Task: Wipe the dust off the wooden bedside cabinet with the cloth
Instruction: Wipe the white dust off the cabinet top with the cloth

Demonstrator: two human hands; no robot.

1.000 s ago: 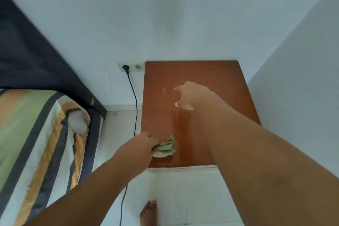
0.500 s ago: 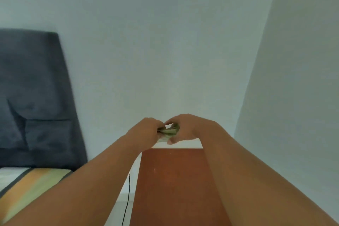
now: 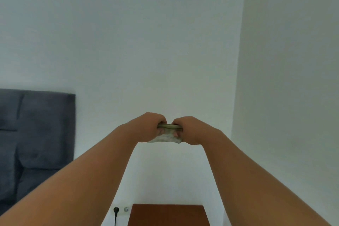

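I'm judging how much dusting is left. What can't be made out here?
Head view only.
Wooden bedside cabinet: bottom edge cuts off all but its back strip; dust too fine to see.
Cloth: bunched, partly hidden by the left hand and right hand gripping it.

Both your arms extend forward, raised. Your left hand [image 3: 146, 129] and right hand [image 3: 191, 130] sit close together, fingers curled, gripping the cloth [image 3: 165, 138].
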